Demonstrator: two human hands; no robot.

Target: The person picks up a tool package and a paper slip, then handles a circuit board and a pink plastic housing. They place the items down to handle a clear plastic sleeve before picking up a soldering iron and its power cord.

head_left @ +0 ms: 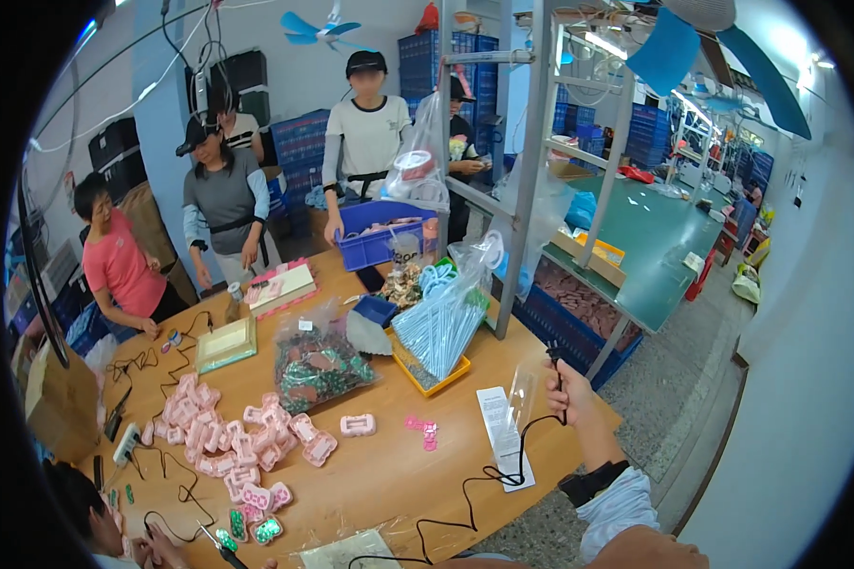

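My right hand [577, 398] is raised over the right end of the wooden table, closed around a black power cord [557, 365] near its plug. The cord hangs down and loops over a white printed paper strip [499, 431], then trails to the lower edge. Of my left hand, at most a sliver of skin shows at the bottom edge; its fingers are hidden. Near there a soldering iron [220, 547] with a black handle points up and left; who holds it I cannot tell. Beside it lie pink-and-green gamepad-shaped pieces [268, 529].
Many pink plastic shells [247, 436] are heaped on the table [380, 474]. Behind them are a bag of green parts [323, 365], a yellow tray [429, 387] with light-blue sticks, and a blue crate [381, 248]. Co-workers stand opposite; another's hands [157, 550] work lower left. A metal post [527, 190] rises beyond.
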